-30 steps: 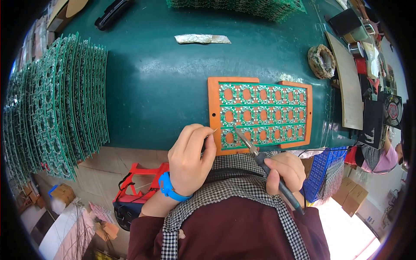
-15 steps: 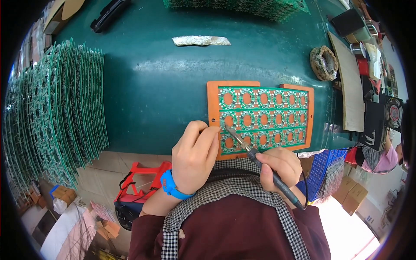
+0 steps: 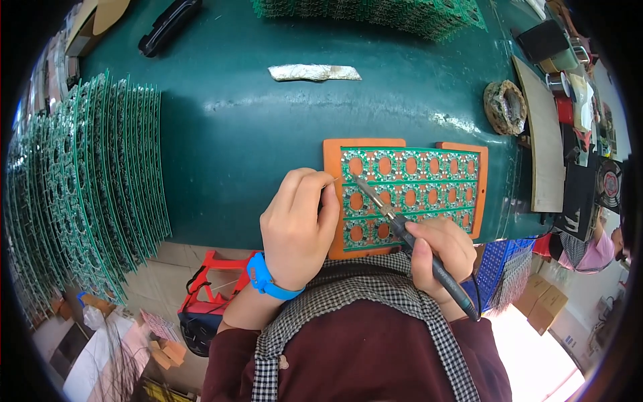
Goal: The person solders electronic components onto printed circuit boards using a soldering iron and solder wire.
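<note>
My right hand [image 3: 443, 253] is closed round the handle of a soldering iron [image 3: 402, 228]. The iron slants up to the left, and its tip meets the left end of a green circuit board panel [image 3: 418, 182] near the first row of round openings. An orange holding frame [image 3: 333, 157] surrounds the panel on the table. Just left of the iron's tip, my left hand [image 3: 295, 218] pinches what looks like a thin solder wire [image 3: 331, 181], mostly hidden by the fingers. That wrist wears a blue band [image 3: 268, 278].
Upright rows of green circuit boards [image 3: 87, 181] stand at the left, with another stack [image 3: 375, 17] at the far edge. A silvery strip [image 3: 315, 72] lies beyond the frame. To the right are a rough round holder [image 3: 504, 108] and a flat board [image 3: 539, 137].
The iron's tip and both hands have shifted from the panel's second row to its first row at the left end. The whole scene sits slightly lower in view.
</note>
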